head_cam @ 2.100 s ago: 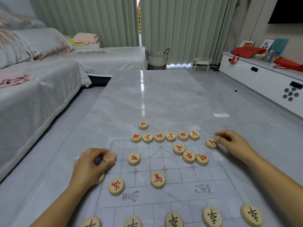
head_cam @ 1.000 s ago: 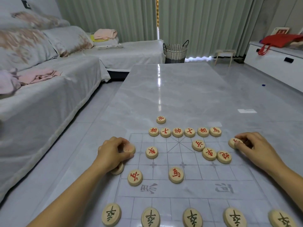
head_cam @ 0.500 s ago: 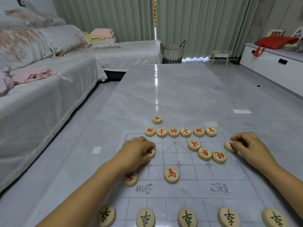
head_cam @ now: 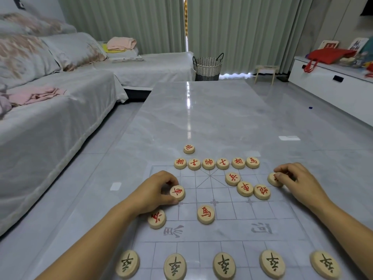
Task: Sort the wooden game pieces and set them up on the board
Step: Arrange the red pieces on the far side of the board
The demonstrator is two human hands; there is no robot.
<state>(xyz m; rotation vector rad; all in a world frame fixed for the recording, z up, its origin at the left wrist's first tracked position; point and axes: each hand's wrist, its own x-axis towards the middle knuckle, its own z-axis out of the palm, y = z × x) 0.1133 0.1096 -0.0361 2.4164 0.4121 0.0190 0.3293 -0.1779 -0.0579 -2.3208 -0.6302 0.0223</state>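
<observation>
A clear game board (head_cam: 222, 231) with a printed grid lies on the marble table. Round wooden pieces sit on it. My left hand (head_cam: 150, 191) pinches a red-lettered piece (head_cam: 177, 192) at the board's left side. My right hand (head_cam: 296, 181) curls round another red piece (head_cam: 274, 179) at the right edge. A row of several red pieces (head_cam: 217, 163) lines the far edge, with one more (head_cam: 189, 148) beyond it. Loose red pieces lie at centre (head_cam: 205, 214), lower left (head_cam: 156, 218) and right (head_cam: 245, 188). Several black-lettered pieces (head_cam: 224, 265) line the near row.
The grey marble table (head_cam: 201, 118) stretches far beyond the board. A covered sofa (head_cam: 50, 118) runs along the left. A woven basket (head_cam: 207, 67) and a small stool (head_cam: 264, 72) stand by the curtains. A white cabinet (head_cam: 333, 87) is at the right.
My left hand moved from the board's left edge rightward onto a red piece and now pinches it. My right hand stayed on the piece at the right edge.
</observation>
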